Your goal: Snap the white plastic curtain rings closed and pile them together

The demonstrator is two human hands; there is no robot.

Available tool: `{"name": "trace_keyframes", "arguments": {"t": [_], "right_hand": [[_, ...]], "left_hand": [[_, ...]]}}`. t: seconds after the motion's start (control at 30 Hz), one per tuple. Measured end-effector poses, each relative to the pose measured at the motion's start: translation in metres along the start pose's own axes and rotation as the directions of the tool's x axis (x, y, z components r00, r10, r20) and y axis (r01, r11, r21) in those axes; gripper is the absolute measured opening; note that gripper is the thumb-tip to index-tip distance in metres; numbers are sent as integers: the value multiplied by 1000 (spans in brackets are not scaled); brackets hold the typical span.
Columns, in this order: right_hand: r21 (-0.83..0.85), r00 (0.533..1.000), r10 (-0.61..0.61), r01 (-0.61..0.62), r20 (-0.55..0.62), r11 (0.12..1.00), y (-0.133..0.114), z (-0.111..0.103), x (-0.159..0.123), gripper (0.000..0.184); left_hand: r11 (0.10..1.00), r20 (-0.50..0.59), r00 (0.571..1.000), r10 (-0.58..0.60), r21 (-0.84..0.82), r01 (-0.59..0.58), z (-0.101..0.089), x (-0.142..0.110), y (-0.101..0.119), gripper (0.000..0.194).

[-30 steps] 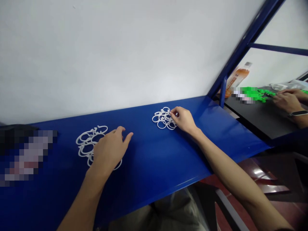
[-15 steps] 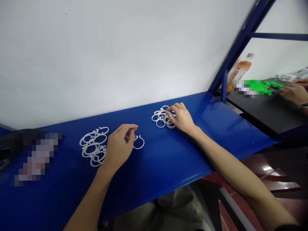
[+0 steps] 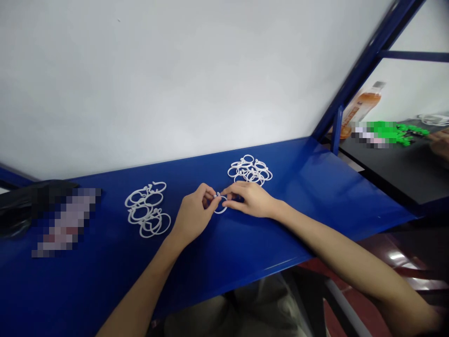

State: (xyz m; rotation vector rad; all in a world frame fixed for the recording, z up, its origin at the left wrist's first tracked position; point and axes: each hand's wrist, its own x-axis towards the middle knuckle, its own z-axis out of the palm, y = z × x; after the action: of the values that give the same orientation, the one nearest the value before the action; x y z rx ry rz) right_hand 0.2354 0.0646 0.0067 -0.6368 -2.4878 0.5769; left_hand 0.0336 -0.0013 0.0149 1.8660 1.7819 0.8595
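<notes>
A white plastic shower curtain ring (image 3: 220,213), with knobs at its gap, is between my hands over the table. My left hand (image 3: 196,209) is closed, its thumb and fingertips pinching the ring near the knobs. From the other side, my right hand (image 3: 254,199) grips the same ring with thumb and index finger, closed on its right part. Left of my left hand lies a pile of overlapping white rings (image 3: 154,205). A second pile of white rings (image 3: 261,169) sits just behind my right hand, which hides its front edge slightly.
The blue table (image 3: 196,262) runs along a white wall. A dark bag (image 3: 52,187) and a blurred-out packet (image 3: 72,215) lie at the left. Beyond the blue frame post (image 3: 336,128) are a black table (image 3: 386,168), a drink bottle (image 3: 365,105), green pieces and another person's hand.
My right hand has left the right-hand pile and come down to the single ring. My left hand has lowered to it too, and both now hold it. The view has shifted slightly.
</notes>
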Motion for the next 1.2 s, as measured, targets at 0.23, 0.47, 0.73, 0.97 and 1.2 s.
{"name": "trace_keyframes", "arguments": {"t": [0.23, 0.47, 0.73, 0.97, 1.2], "right_hand": [[51, 999, 41, -39, -36, 998, -1, 1, -1, 21], [-93, 985, -170, 170, 13, 981, -4, 3, -4, 32], [-273, 958, -269, 285, 98, 919, -5, 4, -6, 34], [-70, 976, -36, 22, -215, 997, 10, 0, 1, 18], [-141, 857, 161, -260, -489, 955, 62, -31, 2, 12]], "left_hand": [[909, 74, 995, -60, -408, 85, 0, -3, 1, 26], [948, -3, 999, 52, -315, -51, 4, -5, 7, 16], [955, -32, 995, 99, -277, -105, 9, -5, -2, 16], [968, -108, 987, 118, -209, -139, 7, 7, -5, 18], [846, -334, 936, 109, 526, 89, -18, 18, -34, 43]]}}
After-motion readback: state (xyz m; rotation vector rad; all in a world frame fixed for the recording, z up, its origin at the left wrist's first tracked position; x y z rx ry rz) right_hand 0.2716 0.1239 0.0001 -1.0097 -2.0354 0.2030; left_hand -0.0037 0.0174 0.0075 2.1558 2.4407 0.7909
